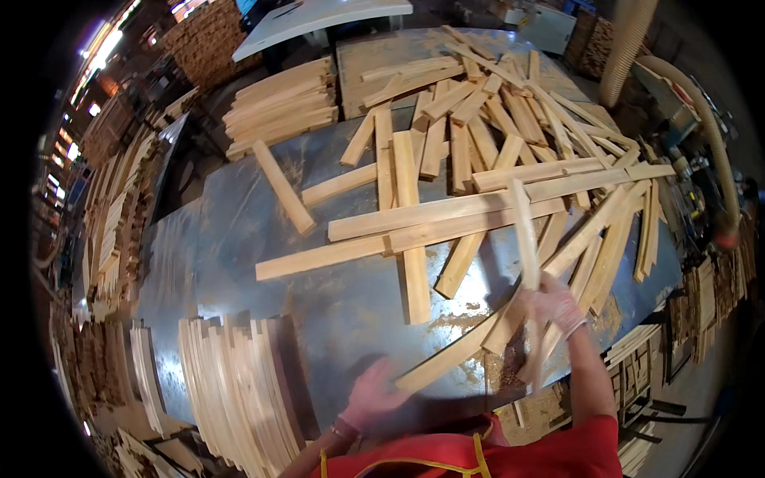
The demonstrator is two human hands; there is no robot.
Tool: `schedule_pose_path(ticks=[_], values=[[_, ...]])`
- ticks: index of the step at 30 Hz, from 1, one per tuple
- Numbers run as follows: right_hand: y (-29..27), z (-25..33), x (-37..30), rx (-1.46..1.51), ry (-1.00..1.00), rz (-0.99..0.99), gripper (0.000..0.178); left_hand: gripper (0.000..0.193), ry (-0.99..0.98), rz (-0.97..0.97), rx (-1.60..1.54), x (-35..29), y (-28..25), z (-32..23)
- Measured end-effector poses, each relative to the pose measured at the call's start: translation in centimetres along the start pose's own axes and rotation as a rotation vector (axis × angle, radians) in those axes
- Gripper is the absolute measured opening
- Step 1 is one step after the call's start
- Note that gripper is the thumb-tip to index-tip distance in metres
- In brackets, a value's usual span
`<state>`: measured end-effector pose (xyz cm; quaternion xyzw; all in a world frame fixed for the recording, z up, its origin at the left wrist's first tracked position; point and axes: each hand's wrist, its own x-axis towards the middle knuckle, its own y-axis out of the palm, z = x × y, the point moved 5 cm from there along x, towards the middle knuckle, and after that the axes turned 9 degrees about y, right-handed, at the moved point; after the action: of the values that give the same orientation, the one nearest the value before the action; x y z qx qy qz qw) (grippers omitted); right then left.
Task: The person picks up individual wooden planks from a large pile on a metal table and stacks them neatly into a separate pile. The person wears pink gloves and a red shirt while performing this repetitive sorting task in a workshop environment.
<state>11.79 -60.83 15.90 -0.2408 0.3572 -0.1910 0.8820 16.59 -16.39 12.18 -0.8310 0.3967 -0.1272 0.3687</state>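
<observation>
My right hand [551, 304], in what looks like a thin pale glove, is closed around a wooden slat [523, 231]. That slat stands on edge, pointing away from me, and its near end is blurred. Closer to my body, my left hand [371, 396] is smeared by motion, so its fingers cannot be made out. It is beside the near end of another wooden board [446, 353], and I cannot tell whether they touch. Past my hands, a long board [422, 217] lies across a loose heap of boards [478, 119] on the metal table [335, 319].
Slats stand in a close row [239, 390] at the table's near left. A neat stack of boards [283, 103] sits at the far left, below a white tabletop [319, 24]. Hoses [629, 52] and machinery border the right side. More timber [111, 215] is stacked farther left.
</observation>
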Motion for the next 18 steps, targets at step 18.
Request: schedule_pose_path(ticks=[18], values=[[20.2,16.3,1.9,-1.197,-0.553,-0.002,0.076,0.057,-0.570,-0.576,0.213,-20.9,-4.1,10.6]])
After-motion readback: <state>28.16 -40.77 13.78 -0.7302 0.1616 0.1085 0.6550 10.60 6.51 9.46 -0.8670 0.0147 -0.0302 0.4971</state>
